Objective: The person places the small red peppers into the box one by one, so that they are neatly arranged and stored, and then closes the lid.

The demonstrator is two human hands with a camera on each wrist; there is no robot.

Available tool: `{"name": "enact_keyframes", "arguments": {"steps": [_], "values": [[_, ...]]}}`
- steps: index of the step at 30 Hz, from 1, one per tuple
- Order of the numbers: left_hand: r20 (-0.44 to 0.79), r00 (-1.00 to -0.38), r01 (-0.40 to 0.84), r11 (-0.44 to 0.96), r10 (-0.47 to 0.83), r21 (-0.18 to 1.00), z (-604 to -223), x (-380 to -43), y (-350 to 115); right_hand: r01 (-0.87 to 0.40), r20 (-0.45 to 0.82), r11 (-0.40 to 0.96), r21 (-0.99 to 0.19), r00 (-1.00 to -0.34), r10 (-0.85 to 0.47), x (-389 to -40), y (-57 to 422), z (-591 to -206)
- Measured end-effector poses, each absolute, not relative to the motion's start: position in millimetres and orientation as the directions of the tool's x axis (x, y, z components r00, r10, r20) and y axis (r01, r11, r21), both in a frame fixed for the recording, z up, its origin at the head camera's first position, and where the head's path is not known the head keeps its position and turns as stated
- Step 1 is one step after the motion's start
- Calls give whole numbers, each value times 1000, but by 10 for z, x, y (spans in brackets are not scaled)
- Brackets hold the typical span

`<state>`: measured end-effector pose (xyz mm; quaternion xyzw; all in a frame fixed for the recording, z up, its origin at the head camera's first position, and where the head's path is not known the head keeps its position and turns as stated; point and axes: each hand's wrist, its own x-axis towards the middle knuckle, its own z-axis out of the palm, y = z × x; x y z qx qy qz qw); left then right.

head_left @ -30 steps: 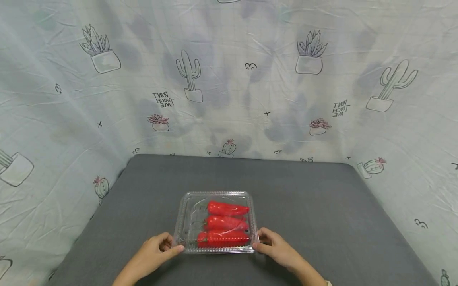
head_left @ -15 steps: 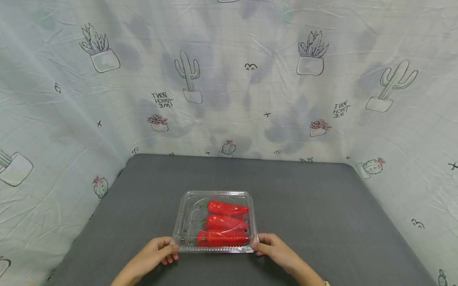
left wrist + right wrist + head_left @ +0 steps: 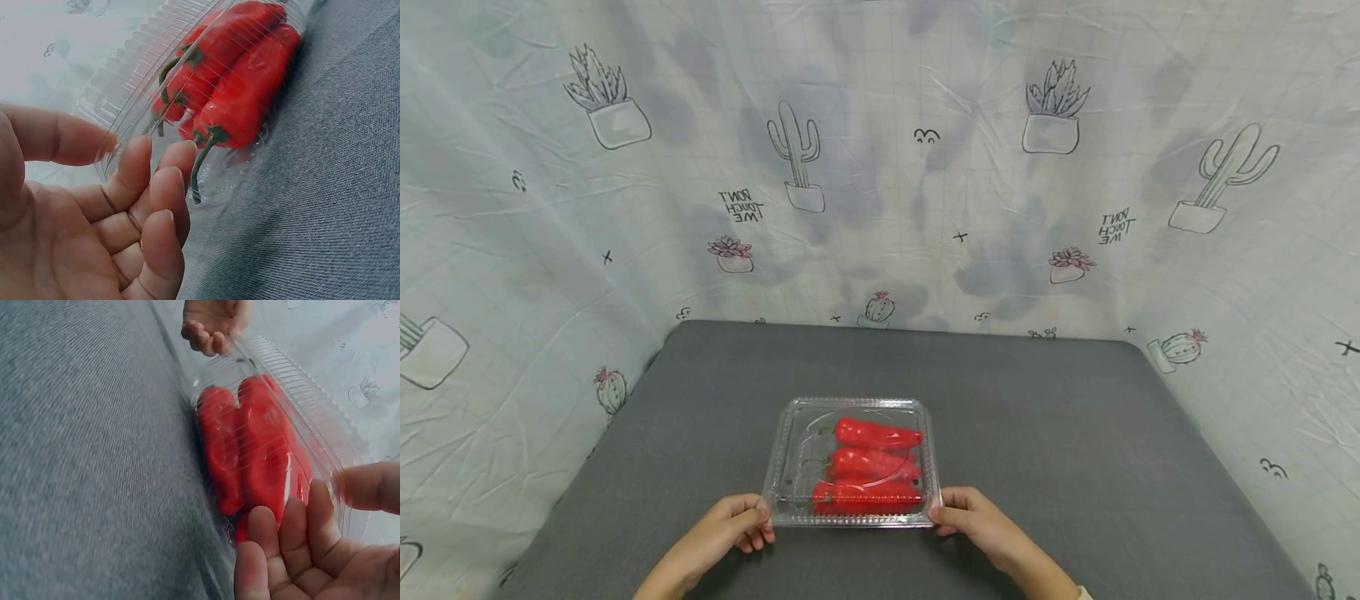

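A clear plastic clamshell box (image 3: 857, 522) with a ridged rim sits near the front of the table. Inside lie 3 red peppers (image 3: 872, 466), their green stems toward the left. At the front left corner, my left hand (image 3: 730, 527) pinches the rim between thumb and index finger, with its other fingers curled below. My right hand (image 3: 976, 518) pinches the front right corner of the same rim. Both wrist views show the box's rim between thumb and index finger, and the peppers (image 3: 250, 87) through the clear wall. The lid lies down over the peppers.
A grey cloth-covered table (image 3: 1037, 417) spreads around the box on all sides. Pale fabric printed with potted cacti (image 3: 797, 158) hangs behind the table and along both sides.
My left thumb has drawn back from the top of the box to its corner edge, and the fingers have come into view below. The right hand and the box stay nearly still.
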<state>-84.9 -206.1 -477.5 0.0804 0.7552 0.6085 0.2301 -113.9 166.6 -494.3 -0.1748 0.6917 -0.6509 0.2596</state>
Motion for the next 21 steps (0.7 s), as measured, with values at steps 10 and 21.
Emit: {"name": "enact_keyframes", "arguments": {"steps": [10,21], "values": [[-255,-881,-165,246,399,955,-4776,-843,-2047,139,-144,53,-989,-803,-579,-1146,1664,-4953],[-248,-891,-160,249,379,955,-4819,-838,-2038,209,-220,88,-974,-780,-585,-1140,1721,-5002]]}}
